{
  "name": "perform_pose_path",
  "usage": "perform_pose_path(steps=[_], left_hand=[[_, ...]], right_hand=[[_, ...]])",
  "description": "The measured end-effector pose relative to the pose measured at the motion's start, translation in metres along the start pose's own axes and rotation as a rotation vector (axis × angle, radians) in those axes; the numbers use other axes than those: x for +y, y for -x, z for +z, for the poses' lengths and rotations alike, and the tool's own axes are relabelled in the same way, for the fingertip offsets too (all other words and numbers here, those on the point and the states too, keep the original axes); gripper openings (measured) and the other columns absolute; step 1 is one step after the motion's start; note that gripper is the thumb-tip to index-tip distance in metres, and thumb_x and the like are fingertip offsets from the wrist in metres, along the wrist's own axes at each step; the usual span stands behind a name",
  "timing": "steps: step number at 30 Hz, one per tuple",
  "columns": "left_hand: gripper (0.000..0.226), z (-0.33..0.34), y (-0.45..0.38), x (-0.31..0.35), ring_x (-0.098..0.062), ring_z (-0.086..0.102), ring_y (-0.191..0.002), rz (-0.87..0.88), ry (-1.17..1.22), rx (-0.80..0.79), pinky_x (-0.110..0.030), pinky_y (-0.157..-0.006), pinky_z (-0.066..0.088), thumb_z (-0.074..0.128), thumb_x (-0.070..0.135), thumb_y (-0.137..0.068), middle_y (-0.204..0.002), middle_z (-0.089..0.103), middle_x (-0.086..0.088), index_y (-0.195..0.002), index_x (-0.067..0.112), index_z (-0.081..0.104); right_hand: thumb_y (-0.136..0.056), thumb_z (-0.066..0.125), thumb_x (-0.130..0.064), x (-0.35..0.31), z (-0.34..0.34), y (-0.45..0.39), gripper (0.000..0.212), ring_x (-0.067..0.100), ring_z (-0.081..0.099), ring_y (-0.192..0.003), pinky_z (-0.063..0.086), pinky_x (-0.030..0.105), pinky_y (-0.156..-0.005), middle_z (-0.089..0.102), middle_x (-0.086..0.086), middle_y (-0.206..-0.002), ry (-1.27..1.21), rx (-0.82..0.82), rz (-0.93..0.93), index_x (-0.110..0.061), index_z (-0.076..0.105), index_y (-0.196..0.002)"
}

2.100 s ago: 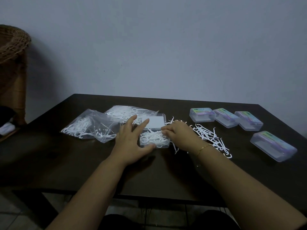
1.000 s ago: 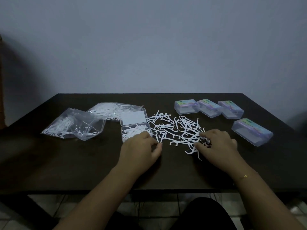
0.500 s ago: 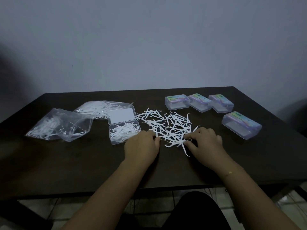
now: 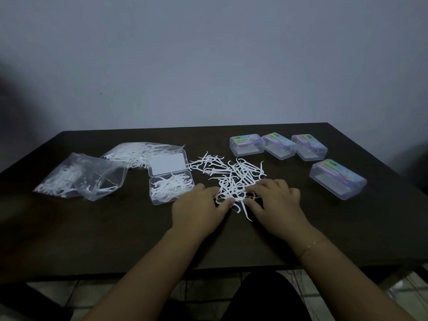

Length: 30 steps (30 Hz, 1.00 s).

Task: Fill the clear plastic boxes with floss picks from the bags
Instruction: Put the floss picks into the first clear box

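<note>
Coloured labels on closed boxes [image 4: 247,144] too blurred to read

A dim room in what looks like a home: dark wooden table [image 4: 69,239] against a bare wall [image 4: 208,66], tiled floor [image 4: 53,288] beneath.

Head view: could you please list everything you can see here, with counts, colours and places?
Table: one, dark brown, against the wall.
Bags: two, clear, holding white picks, far left.
Open box: one, clear, partly filled with picks, lid hinged back, right of the bags.
Loose picks: a pile, white, centre.
Closed boxes: four, clear with coloured labels, three in a row at the back right, one nearer.
Bracelet: one, gold, right wrist.
Left hand: on the pile's left edge.
Right hand: fingers on the pile.
</note>
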<state>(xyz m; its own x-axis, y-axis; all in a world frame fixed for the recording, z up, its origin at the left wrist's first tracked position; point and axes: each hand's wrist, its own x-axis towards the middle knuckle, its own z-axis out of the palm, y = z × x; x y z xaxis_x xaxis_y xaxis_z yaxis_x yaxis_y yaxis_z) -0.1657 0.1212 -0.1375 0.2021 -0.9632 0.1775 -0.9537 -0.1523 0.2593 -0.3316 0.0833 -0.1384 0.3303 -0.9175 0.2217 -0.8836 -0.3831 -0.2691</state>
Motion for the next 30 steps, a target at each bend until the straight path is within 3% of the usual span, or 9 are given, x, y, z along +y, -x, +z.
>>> perform_pose_path(steps=[5,10,13,15,18,20,22,25,30], left_hand=[[0.035,-0.001,0.001,-0.007,-0.015,0.057,-0.098,-0.035,0.134,0.006,-0.029,-0.074,0.042,0.048,0.059,-0.09,-0.097,0.055,0.01,-0.115,0.041,0.063],[0.019,-0.003,0.002,-0.013,-0.01,0.055,-0.087,-0.049,0.232,0.009,-0.027,-0.068,0.037,0.056,0.051,-0.088,-0.082,0.049,0.013,-0.095,0.036,0.065],[0.014,-0.005,0.005,-0.014,-0.009,0.056,-0.085,-0.04,0.252,0.039,-0.027,-0.068,0.039,0.055,0.045,-0.089,-0.083,0.051,0.012,-0.092,0.036,0.065],[0.017,-0.004,0.007,-0.013,-0.011,0.057,-0.088,-0.043,0.265,0.059,-0.028,-0.071,0.043,0.052,0.045,-0.089,-0.089,0.053,0.012,-0.094,0.034,0.065],[0.038,-0.004,0.008,-0.01,-0.012,0.057,-0.096,-0.062,0.252,0.063,-0.029,-0.078,0.044,0.051,0.061,-0.084,-0.099,0.052,0.012,-0.107,0.033,0.063],[0.061,-0.003,0.008,-0.008,-0.012,0.055,-0.104,-0.059,0.17,0.04,-0.03,-0.081,0.044,0.049,0.075,-0.077,-0.108,0.052,0.01,-0.12,0.032,0.059],[0.067,-0.003,0.008,-0.008,-0.013,0.053,-0.109,-0.053,0.111,0.019,-0.03,-0.083,0.042,0.049,0.077,-0.075,-0.112,0.051,0.009,-0.125,0.032,0.057],[0.049,-0.004,0.007,-0.01,-0.013,0.054,-0.106,-0.045,0.143,0.017,-0.03,-0.081,0.043,0.051,0.067,-0.082,-0.108,0.052,0.009,-0.121,0.038,0.061],[0.026,-0.006,0.009,-0.013,-0.011,0.055,-0.099,-0.022,0.215,0.02,-0.028,-0.078,0.043,0.053,0.049,-0.09,-0.1,0.048,0.012,-0.108,0.036,0.068]], right_hand=[[-0.095,0.046,-0.045,-0.001,-0.003,0.001,0.036,0.011,0.034,-0.121,0.023,0.032,-0.092,0.05,-0.013,-0.125,-0.014,0.028,0.048,-0.036,0.049,-0.13],[-0.093,0.046,-0.048,0.0,-0.005,0.002,0.051,0.016,0.028,-0.127,0.025,0.035,-0.1,0.039,-0.006,-0.136,0.017,0.055,0.16,-0.029,0.039,-0.14],[-0.094,0.041,-0.051,0.0,-0.004,0.001,0.05,0.017,0.029,-0.128,0.025,0.037,-0.1,0.041,-0.004,-0.137,0.053,0.033,0.208,-0.025,0.044,-0.137],[-0.095,0.041,-0.048,0.001,-0.003,0.002,0.043,0.015,0.031,-0.125,0.025,0.036,-0.098,0.044,-0.006,-0.132,0.045,0.043,0.191,-0.028,0.05,-0.132],[-0.095,0.043,-0.044,0.001,-0.003,0.002,0.037,0.014,0.033,-0.122,0.025,0.035,-0.095,0.047,-0.007,-0.127,0.013,0.067,0.181,-0.032,0.053,-0.128],[-0.093,0.043,-0.053,0.001,-0.004,0.001,0.046,0.015,0.032,-0.124,0.025,0.037,-0.097,0.046,-0.006,-0.131,-0.002,0.064,0.205,-0.03,0.049,-0.132],[-0.088,0.04,-0.065,0.001,-0.003,0.001,0.059,0.017,0.03,-0.126,0.025,0.038,-0.098,0.043,-0.005,-0.134,0.025,0.037,0.211,-0.03,0.045,-0.136],[-0.085,0.042,-0.068,0.001,-0.001,0.002,0.054,0.015,0.029,-0.124,0.023,0.036,-0.096,0.043,-0.007,-0.129,0.043,0.019,0.172,-0.038,0.051,-0.129],[-0.092,0.047,-0.051,0.0,-0.003,0.001,0.029,0.012,0.031,-0.12,0.023,0.033,-0.09,0.049,-0.012,-0.119,0.006,0.058,0.16,-0.038,0.062,-0.113]])
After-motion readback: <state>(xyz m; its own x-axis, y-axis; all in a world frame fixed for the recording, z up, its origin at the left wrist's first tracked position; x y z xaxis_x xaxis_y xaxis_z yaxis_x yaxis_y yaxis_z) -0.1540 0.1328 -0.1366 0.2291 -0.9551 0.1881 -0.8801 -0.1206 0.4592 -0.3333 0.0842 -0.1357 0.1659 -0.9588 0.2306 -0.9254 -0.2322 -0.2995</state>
